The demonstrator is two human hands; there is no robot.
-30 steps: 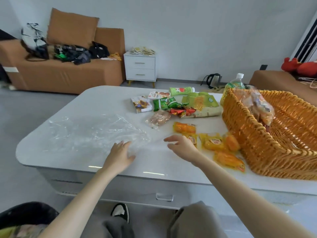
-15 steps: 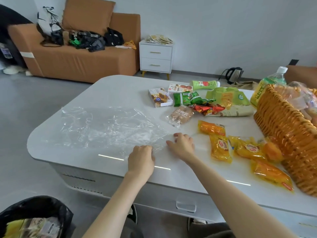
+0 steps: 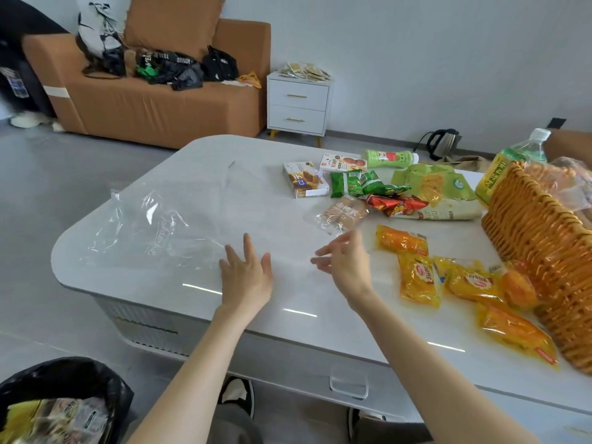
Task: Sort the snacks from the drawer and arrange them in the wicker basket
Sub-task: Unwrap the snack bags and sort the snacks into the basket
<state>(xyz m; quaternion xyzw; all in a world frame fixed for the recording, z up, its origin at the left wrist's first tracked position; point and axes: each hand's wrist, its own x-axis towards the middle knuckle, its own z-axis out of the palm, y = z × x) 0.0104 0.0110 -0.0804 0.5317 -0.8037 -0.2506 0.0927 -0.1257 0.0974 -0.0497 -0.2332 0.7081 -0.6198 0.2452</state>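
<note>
A living room: tan sofa (image 3: 153,104) piled with dark bags along the far wall, white two-drawer nightstand (image 3: 298,107) beside it, kettle (image 3: 443,144) on the grey floor. In front, a glossy white worktop (image 3: 224,174) with a handled drawer (image 3: 349,384) under its near edge.

On the left half of the worktop, a flattened clear plastic bag (image 3: 153,229) with faint script lettering, too pale to read. Left hand (image 3: 245,277) just above its near right corner, fingers spread, holding nothing. Right hand (image 3: 344,262) just beside, raised, fingers loosely curled apart, also empty.

To the right, four yellow-orange snack packets (image 3: 419,280) with a red oval logo, unreadable, close to the wicker basket (image 3: 544,251), the nearest two touching its side. Basket at the right edge, wrapped items showing over its rim.

Farther back: a clear pack of brown biscuits (image 3: 341,214) with Chinese characters, a small box (image 3: 304,179), a white carton (image 3: 342,163), green wrappers (image 3: 362,184), red wrappers (image 3: 397,205), a large green pouch (image 3: 435,187), a green bottle lying down (image 3: 389,158), and a green-label bottle (image 3: 509,165) standing behind the basket.

Bottom left, a black-lined bin (image 3: 64,398) with wrappers inside.
</note>
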